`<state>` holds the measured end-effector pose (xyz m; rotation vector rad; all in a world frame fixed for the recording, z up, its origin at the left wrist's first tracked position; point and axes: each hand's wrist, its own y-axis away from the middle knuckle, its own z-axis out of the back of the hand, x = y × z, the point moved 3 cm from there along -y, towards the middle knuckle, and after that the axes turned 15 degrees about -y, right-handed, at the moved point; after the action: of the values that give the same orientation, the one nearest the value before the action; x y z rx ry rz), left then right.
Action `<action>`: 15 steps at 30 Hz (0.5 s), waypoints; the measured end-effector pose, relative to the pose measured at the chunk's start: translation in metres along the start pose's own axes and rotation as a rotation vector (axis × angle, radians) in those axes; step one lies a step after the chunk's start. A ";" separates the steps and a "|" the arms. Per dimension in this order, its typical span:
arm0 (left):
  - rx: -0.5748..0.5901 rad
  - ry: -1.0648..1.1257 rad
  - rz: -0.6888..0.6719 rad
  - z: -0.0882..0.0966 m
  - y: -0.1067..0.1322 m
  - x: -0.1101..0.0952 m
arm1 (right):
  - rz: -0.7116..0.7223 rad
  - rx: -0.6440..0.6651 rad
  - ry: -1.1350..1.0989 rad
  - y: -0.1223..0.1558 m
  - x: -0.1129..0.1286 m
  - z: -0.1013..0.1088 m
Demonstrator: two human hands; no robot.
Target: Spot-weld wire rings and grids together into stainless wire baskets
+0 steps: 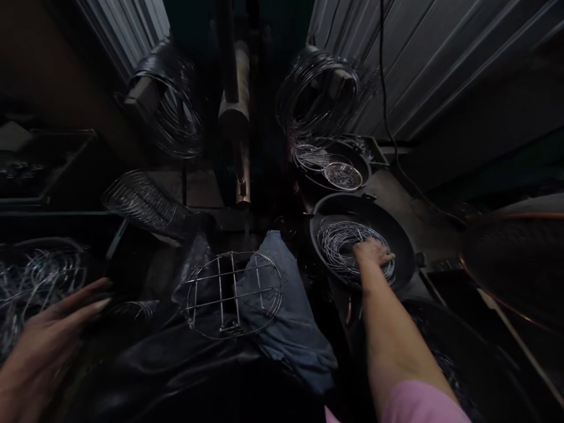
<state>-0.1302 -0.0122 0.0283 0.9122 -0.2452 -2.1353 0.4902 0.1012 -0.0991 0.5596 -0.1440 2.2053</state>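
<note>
On my lap lies a round wire rack (235, 299), a ring with crossing bars, partly over blue cloth (286, 317) and dark, shiny material. To the right, a black basin (319, 214) holds a heap of thin wire rings (337, 247). My right hand (372, 252) reaches into that basin, its fingers bent down and closed on a wire ring; the fingertips are partly hidden. My left hand (57, 329) is held out at the left with fingers stretched, holding nothing. It is beside a tangle of wire pieces (42, 267), apart from the rack.
A metal machine rod (241, 182) points down ahead of me. Coils of wire (170, 111) hang on both sides. Behind the basin is another pan (343, 176) with wire rings. Curved wire pieces (145, 202) are stacked left of centre. A black cable (388, 117) hangs at the right.
</note>
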 end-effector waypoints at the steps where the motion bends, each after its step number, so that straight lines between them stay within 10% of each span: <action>1: 0.108 0.037 -0.018 -0.008 0.003 0.003 | 0.027 0.006 -0.025 0.007 -0.001 0.005; 6: 0.538 0.024 -0.424 -0.066 0.011 -0.005 | 0.289 -0.004 -0.177 0.062 0.013 0.039; 15: 0.625 0.230 -0.634 -0.108 -0.001 -0.005 | 0.677 -0.122 -0.699 0.159 0.059 0.198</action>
<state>-0.0551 0.0048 -0.0481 1.7731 -0.5878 -2.5335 0.4052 -0.0165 0.1170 1.3441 -0.9435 2.4966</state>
